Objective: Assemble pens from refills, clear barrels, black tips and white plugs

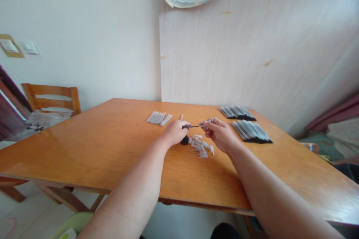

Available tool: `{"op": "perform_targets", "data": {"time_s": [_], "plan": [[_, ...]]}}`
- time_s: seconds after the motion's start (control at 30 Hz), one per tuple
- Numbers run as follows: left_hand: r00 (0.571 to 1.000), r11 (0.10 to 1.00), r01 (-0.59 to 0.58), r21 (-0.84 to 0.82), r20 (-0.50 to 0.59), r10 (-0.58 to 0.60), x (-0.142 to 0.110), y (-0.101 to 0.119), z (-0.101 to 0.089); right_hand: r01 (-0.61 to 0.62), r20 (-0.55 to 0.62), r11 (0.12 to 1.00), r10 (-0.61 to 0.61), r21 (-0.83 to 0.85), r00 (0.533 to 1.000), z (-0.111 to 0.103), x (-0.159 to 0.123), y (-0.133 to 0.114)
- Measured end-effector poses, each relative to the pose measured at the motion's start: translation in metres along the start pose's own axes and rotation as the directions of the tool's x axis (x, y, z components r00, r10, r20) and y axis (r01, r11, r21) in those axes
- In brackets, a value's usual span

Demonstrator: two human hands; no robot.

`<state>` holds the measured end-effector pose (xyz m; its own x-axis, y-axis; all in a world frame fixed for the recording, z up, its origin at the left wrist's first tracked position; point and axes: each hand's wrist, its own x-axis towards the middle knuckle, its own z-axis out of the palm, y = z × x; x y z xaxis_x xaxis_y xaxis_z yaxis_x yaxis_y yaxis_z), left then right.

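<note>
My left hand and my right hand meet over the middle of the wooden table. Both are closed in a pinch on a thin dark stick held level between them. The right fingers also seem to grip a small pale piece at the stick's end. Just below the hands lies a loose heap of small white caps, with a small black clump beside it under the left hand.
A row of white tubes lies at the left of the hands. Two stacks of dark sticks lie at the right. A wooden chair with a plastic bag stands at the far left. Walls close behind.
</note>
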<state>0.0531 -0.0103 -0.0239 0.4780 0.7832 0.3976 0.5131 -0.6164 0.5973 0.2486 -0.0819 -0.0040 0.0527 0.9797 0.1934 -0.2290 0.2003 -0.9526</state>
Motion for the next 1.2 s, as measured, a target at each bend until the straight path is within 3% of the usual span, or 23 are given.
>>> {"op": "perform_targets", "data": {"time_s": [0.4, 0.57, 0.63, 0.73, 0.9, 1.07, 1.2], "plan": [[0.996, 0.984, 0.055, -0.169, -0.055, -0.065, 0.001, 0.005, -0.002, 0.010, -0.012, 0.998, -0.009, 0.062, 1.000, 0.000, 0.000, 0.000], [0.989, 0.966, 0.094, -0.242, -0.085, -0.118, 0.001, 0.008, -0.004, 0.065, -0.030, 0.959, -0.076, -0.276, 0.997, 0.001, 0.000, 0.008], [0.987, 0.964, 0.102, -0.246, -0.094, -0.129, 0.001, 0.010, -0.005, 0.125, 0.029, 0.878, -0.126, -0.463, 0.992, 0.001, 0.002, 0.016], [0.983, 0.960, 0.118, -0.254, -0.106, -0.149, 0.001, 0.011, -0.007, 0.264, 0.179, 0.660, -0.194, -0.703, 0.964, 0.003, 0.004, 0.025], [0.978, 0.954, 0.126, -0.272, -0.126, -0.166, 0.001, 0.013, -0.008, 0.432, 0.399, 0.330, -0.165, -0.839, 0.902, 0.009, -0.001, 0.025], [0.974, 0.947, 0.137, -0.291, -0.134, -0.182, 0.000, 0.013, -0.008, 0.480, 0.471, 0.137, -0.096, -0.866, 0.877, 0.016, -0.009, 0.020], [0.974, 0.946, 0.136, -0.293, -0.137, -0.182, 0.000, 0.015, -0.009, 0.502, 0.497, 0.066, -0.074, -0.862, 0.864, 0.020, -0.011, 0.020]]}}
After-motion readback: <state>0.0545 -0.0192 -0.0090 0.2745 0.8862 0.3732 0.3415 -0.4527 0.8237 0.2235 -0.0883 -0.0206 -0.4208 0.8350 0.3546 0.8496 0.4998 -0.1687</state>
